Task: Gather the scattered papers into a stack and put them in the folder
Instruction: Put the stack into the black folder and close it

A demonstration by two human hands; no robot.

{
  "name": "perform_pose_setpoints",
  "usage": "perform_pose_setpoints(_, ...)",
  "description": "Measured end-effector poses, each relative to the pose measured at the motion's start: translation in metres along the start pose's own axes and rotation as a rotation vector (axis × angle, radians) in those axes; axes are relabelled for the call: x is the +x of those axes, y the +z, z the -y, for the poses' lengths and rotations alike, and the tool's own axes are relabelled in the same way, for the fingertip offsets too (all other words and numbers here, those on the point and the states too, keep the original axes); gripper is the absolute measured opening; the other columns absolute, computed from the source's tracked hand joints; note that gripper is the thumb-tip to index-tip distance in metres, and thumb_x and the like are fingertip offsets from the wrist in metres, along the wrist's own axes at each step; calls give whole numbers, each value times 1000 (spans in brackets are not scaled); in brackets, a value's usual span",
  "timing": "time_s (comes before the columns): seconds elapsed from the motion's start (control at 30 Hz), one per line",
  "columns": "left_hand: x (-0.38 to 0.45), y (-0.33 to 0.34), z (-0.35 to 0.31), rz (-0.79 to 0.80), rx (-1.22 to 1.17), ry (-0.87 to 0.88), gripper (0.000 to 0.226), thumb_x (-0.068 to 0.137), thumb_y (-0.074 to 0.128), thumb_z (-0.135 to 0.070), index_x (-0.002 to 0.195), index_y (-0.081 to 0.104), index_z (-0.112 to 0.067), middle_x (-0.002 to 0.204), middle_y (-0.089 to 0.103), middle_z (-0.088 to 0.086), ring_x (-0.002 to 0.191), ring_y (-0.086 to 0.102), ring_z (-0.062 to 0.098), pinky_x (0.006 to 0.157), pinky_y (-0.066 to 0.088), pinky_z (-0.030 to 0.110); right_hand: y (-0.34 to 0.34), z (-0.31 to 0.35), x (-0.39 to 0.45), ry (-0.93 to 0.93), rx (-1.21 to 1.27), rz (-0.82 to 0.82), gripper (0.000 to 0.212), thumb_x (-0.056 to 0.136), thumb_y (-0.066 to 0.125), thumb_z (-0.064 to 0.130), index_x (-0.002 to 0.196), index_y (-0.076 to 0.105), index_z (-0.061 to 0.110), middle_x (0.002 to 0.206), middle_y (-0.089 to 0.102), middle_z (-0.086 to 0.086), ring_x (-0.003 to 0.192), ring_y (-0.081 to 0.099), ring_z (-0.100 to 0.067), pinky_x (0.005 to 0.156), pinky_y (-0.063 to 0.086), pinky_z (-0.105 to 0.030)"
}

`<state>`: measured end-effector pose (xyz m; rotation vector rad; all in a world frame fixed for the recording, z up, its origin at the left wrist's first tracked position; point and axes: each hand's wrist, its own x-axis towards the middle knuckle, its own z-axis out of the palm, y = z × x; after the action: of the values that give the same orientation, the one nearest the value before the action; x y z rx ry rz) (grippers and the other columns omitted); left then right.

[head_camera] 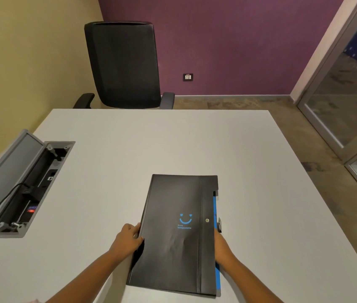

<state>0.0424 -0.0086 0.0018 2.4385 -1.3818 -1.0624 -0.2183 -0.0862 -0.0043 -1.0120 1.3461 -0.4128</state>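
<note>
A black folder point(177, 235) with a blue smiley print lies closed on the white table point(129, 149), near its front edge. A blue strip shows along the folder's right side. My left hand point(128, 238) grips the folder's left edge, thumb on top. My right hand point(221, 246) holds the right edge, its fingers partly hidden under the cover. No loose papers are visible on the table; whatever is inside the folder is hidden.
An open cable box point(23, 186) with a raised grey lid and plugged cables is sunk into the table at the left. A black office chair point(123, 64) stands behind the far edge. A glass door point(348, 95) is at the right.
</note>
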Motion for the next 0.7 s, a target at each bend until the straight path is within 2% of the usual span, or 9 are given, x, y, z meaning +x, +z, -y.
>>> perform_pose_setpoints(0.13, 0, 0, 2, 8, 101, 12, 62, 91, 48, -37, 145, 24, -19, 130, 39, 6, 116, 46, 20, 98, 38, 25, -6, 3, 3, 66, 106, 6, 26, 98, 43, 25, 95, 60, 5, 78, 63, -10, 73, 62, -21, 59, 53, -25)
perform_pose_setpoints(0.2, -3, 0, 7, -10, 324, 47, 72, 87, 46, -52, 147, 15, -25, 144, 30, 4, 126, 38, 23, 101, 40, 32, -9, 4, 2, 5, 49, 37, 18, 97, 46, 21, 102, 61, 11, 85, 66, -6, 79, 64, -17, 58, 54, -18)
perform_pose_setpoints(0.27, -7, 3, 13, -15, 462, 65, 86, 81, 44, -65, 147, 3, -30, 154, 16, 1, 135, 28, 27, 104, 38, 38, -16, -1, 0, -112, -148, 1, 15, 95, 49, 16, 102, 63, 14, 90, 68, -4, 81, 64, -14, 64, 52, -15)
perform_pose_setpoints(0.33, -11, 9, 16, 0, 492, 78, 96, 75, 43, -73, 147, -6, -31, 158, 4, 0, 141, 17, 28, 109, 32, 43, -22, -10, -4, -191, -288, -122, 21, 95, 48, 15, 89, 67, 7, 83, 68, -12, 71, 60, -15, 64, 48, -20)
perform_pose_setpoints(0.4, -14, 15, 15, 49, 470, 71, 102, 72, 44, -76, 146, -10, -32, 158, -6, 0, 144, 3, 30, 112, 23, 50, -28, -17, -9, -204, -244, -259, 24, 94, 47, 13, 82, 67, 9, 77, 67, -10, 68, 59, -18, 64, 47, -24)
perform_pose_setpoints(0.5, -15, 21, 12, 114, 428, 27, 111, 68, 49, -77, 144, -16, -31, 156, -18, 1, 144, -11, 33, 112, 14, 58, -36, -18, -8, -130, -117, -462, 19, 95, 45, 10, 93, 64, 9, 84, 64, -10, 79, 60, -26, 70, 50, -32)
perform_pose_setpoints(0.57, -16, 23, 8, 140, 428, 8, 115, 66, 51, -77, 143, -19, -28, 155, -23, 2, 143, -15, 34, 111, 11, 60, -40, -11, -1, -40, -80, -487, 19, 96, 44, 17, 98, 60, 7, 87, 62, -13, 78, 59, -26, 74, 51, -37)
perform_pose_setpoints(0.63, -17, 23, 6, 159, 438, -5, 118, 65, 51, -78, 143, -21, -26, 154, -26, 4, 142, -18, 36, 111, 11, 61, -42, -2, 7, 4, -135, -424, 27, 96, 45, 30, 85, 58, 9, 78, 59, -10, 69, 56, -23, 70, 49, -34)
perform_pose_setpoints(0.7, -16, 23, 4, 177, 448, -15, 118, 66, 51, -77, 142, -23, -25, 153, -28, 5, 141, -19, 37, 111, 10, 61, -41, 6, 16, 16, -238, -353, 42, 93, 48, 41, 63, 51, 12, 60, 50, -5, 55, 47, -17, 58, 38, -27)
